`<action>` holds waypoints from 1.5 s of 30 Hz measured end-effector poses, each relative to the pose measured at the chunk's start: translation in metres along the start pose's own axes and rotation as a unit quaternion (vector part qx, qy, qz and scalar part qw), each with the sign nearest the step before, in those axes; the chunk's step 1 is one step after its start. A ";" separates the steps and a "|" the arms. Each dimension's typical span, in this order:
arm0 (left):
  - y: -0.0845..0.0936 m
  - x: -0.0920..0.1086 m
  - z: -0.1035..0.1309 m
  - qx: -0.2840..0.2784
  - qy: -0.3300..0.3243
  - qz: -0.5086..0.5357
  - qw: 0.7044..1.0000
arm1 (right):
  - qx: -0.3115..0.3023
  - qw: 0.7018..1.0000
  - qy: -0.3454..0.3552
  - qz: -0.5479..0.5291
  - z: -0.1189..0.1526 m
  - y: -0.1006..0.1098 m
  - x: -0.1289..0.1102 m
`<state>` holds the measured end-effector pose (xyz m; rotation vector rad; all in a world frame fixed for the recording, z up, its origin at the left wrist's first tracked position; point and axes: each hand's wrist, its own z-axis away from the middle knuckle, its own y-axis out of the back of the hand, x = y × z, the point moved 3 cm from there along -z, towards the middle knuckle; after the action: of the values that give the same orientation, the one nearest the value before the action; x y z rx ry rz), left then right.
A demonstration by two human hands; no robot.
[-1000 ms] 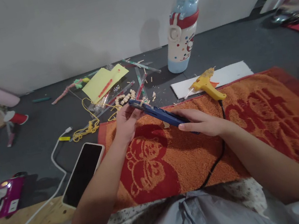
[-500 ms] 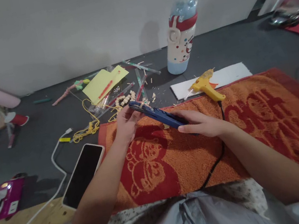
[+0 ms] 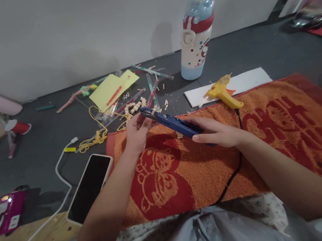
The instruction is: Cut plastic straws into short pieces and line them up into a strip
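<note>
Above the orange towel, my right hand is closed around the rear part of a long blue hand tool, which slants up to the left. My left hand is closed in a pinch at the tool's dark front end. What lies between its fingertips is too small to make out, though a pale sliver shows at that end. Under the tool, small pale wooden pieces lie on the towel. A curved string of similar wooden pieces rests just beyond my left hand.
A yellow glue gun lies across a white board, its black cord running over the towel. Behind stands a cartoon bottle. To the left are a phone, white cable, yellow cord and yellow paper.
The blue tool's front end has tilted slightly and shifted a little to the right. Both hands keep nearly the same places.
</note>
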<state>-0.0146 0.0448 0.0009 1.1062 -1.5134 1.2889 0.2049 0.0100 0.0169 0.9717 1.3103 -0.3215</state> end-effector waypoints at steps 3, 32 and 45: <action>-0.001 0.001 -0.001 -0.005 -0.007 -0.080 0.997 | 0.020 1.000 -0.011 0.015 0.001 0.001 0.001; -0.002 0.031 0.006 -0.056 -0.029 -0.217 0.974 | 0.011 0.998 0.016 0.061 0.004 0.007 -0.002; 0.004 0.023 0.006 -0.084 0.050 -0.121 0.988 | -0.006 0.999 0.014 0.039 0.004 0.007 -0.001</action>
<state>-0.0251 0.0364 0.0216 1.0632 -1.3413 1.0174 0.2119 0.0107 0.0209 1.0187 1.2954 -0.2406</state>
